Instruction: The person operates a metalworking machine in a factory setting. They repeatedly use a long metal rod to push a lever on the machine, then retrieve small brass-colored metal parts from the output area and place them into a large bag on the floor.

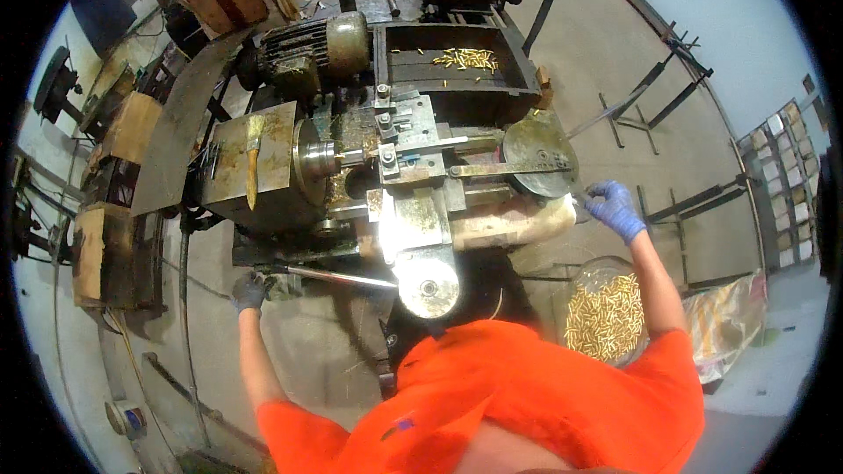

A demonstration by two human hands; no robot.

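My left hand (250, 290), in a dark, soiled glove, is closed at the outer end of a metal lever (342, 277) that runs to a round hub (428, 286) on the machine's near side. My right hand (616, 209), in a blue glove, has its fingers bent together beside a round metal plate (536, 145); whatever they pinch is too small to make out. A flat bar (509, 170) reaches across that plate toward the slide (414, 226). On the left, a chuck (314, 161) with a bright collar faces the clamped tooling (406, 132).
Small brass-coloured pieces (468, 59) lie in a metal tray (457, 32) at the back. Many more fill a round container (606, 312) below my right arm. A brush (253, 162) rests on the headstock cover. Electric motors (316, 44) stand behind; metal racks (654, 101) are at right.
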